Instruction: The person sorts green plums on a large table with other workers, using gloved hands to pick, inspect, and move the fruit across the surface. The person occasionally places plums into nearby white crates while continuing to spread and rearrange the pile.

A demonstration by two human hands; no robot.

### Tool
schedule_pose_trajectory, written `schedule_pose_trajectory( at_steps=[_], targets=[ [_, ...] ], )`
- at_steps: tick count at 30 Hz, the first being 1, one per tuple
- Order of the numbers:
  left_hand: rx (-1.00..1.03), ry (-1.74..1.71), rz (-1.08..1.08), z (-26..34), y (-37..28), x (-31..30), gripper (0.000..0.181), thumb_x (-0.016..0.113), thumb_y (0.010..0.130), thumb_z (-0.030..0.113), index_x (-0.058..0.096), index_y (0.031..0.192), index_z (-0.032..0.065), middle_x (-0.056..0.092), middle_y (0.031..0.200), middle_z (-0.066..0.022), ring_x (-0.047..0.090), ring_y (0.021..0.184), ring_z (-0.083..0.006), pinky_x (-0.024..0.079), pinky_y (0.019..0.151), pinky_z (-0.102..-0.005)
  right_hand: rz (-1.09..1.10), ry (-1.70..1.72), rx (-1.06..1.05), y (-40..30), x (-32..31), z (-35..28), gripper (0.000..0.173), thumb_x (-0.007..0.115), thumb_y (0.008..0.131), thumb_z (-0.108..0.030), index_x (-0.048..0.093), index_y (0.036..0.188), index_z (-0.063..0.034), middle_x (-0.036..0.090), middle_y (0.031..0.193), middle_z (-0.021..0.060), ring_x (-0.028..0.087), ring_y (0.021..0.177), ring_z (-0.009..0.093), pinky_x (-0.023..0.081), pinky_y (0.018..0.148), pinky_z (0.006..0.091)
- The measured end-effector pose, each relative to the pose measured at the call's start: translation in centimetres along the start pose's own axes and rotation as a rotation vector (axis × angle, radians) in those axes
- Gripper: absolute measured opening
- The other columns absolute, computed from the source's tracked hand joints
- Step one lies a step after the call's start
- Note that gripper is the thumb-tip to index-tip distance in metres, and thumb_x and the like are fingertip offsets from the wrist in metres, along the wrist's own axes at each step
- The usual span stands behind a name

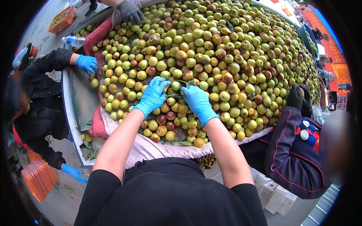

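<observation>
A broad heap of green and yellow jujubes (226, 96), many with red-brown patches, lies before me on a pale cloth (169, 151). My left hand (154, 96), in a blue glove, reaches into the near part of the heap. A yellow-green jujube (165, 89) shows under its curled thumb and fingers. Just to the right, my right hand (197, 101), gloved in the same blue, has its fingers bent down onto the fruit beside some green leaves (178, 96). Its fingertips are partly hidden, so I cannot tell whether it grips a jujube.
At left, a person's blue-gloved hand (87, 64) is by the red padded edge (97, 36). Dark-gloved hands of other people (130, 12) work at the top and right (295, 97). A plastic bottle (74, 41), orange baskets (39, 176) and white crates (275, 195) surround the heap.
</observation>
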State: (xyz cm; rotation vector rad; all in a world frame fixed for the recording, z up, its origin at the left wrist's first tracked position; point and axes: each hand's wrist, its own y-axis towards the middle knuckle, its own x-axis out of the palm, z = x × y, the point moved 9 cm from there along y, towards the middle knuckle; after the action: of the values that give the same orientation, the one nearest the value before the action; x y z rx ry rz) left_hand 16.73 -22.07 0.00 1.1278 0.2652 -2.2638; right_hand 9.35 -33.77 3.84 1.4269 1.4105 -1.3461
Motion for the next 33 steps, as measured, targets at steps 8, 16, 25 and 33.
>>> schedule_pose_trajectory(
  at_steps=[8,16,25,33],
  targets=[
    [0.039,0.043,0.054,-0.1,-3.6,-1.6,0.029,0.067,0.076,0.014,0.063,0.104,0.0084,0.055,0.115,-0.0143,0.049,0.116,-0.0369,0.043,0.098,-0.0444,0.002,0.867,0.263,-13.1,-3.6,4.9,0.011,0.069,0.082,-0.011,0.070,0.091,-0.0044,0.065,0.075,0.0043,0.059,0.066,0.012,0.047,0.060,0.0266],
    [-0.068,0.284,-0.253,2.2,0.4,0.3,0.038,0.064,0.077,0.028,0.063,0.109,0.0094,0.038,0.143,-0.0133,0.030,0.135,-0.0331,0.023,0.112,-0.0511,-0.666,0.224,0.515,-40.5,5.6,12.2,0.047,0.071,0.076,-0.030,0.063,0.121,-0.0169,0.066,0.108,0.0204,0.061,0.105,0.038,0.047,0.093,0.0414],
    [0.207,0.363,-0.359,9.5,-1.2,3.4,0.016,0.060,0.079,0.024,0.065,0.074,0.0095,0.062,0.081,-0.0091,0.061,0.078,-0.0259,0.047,0.077,-0.0397,0.047,0.584,0.295,-17.4,-5.7,2.3,0.041,0.066,0.081,-0.002,0.059,0.121,-0.0120,0.061,0.111,0.0104,0.063,0.091,0.027,0.051,0.074,0.0323],
    [0.166,-0.387,-0.397,12.6,-7.0,1.1,0.015,0.062,0.085,0.019,0.065,0.093,0.0078,0.063,0.087,-0.0111,0.062,0.081,-0.0295,0.050,0.074,-0.0386,0.018,0.299,-0.033,-7.9,2.0,0.0,0.039,0.070,0.076,-0.015,0.065,0.114,-0.0206,0.057,0.122,0.0068,0.063,0.096,0.025,0.052,0.078,0.0355]
  ],
)
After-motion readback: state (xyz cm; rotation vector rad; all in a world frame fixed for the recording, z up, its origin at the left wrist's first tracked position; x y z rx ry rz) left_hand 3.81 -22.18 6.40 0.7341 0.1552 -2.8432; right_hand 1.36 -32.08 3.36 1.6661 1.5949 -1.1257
